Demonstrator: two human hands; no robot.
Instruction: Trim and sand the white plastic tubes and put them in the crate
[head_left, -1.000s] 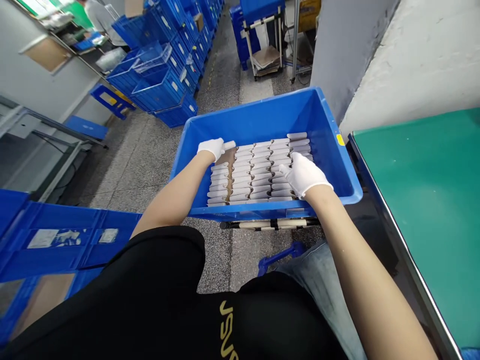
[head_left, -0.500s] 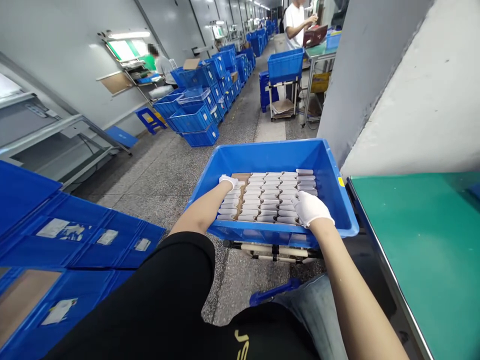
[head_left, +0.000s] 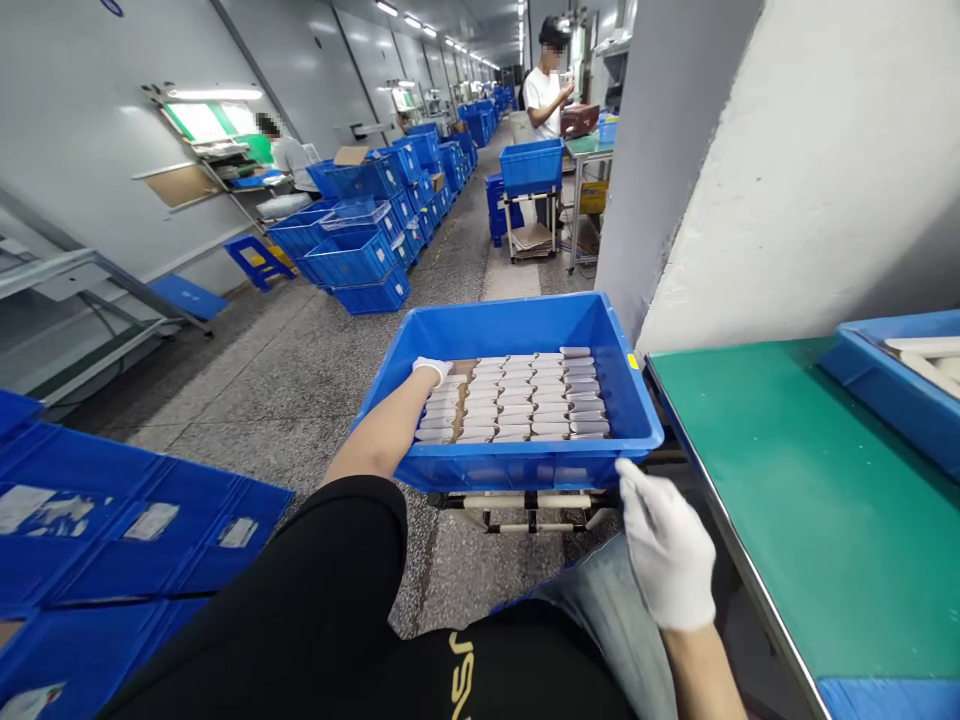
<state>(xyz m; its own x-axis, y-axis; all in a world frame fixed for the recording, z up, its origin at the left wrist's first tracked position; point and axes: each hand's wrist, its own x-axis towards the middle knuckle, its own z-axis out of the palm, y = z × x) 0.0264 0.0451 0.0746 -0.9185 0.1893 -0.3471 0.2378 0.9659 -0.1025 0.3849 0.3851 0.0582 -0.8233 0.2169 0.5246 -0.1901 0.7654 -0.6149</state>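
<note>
In front of me a blue plastic bin (head_left: 491, 462) holds rows of white, curved, tube-like pieces (head_left: 517, 395) laid close together, with brown cardboard (head_left: 463, 368) showing at the far left. My left hand (head_left: 432, 370), in a white glove, reaches inside near the left wall, at the far end of the left column of pieces. Its fingers are mostly hidden, so their grip is unclear. Outside the bin, past its near right corner, my gloved right hand (head_left: 666, 545) hangs with fingers loosely bent and apart. I see nothing in it.
The bin rests on a tube-frame cart (head_left: 532, 502). On the right, a green table (head_left: 765, 440) bears another blue bin (head_left: 855, 365). Blue crates (head_left: 142, 490) stand at left; stacked bins (head_left: 367, 255) line the aisle. A person (head_left: 544, 100) works at a farther table.
My right hand has left the pieces and come back out of the bin toward me. My left hand stays at the left side. The view has turned right, showing the bin on the table.
</note>
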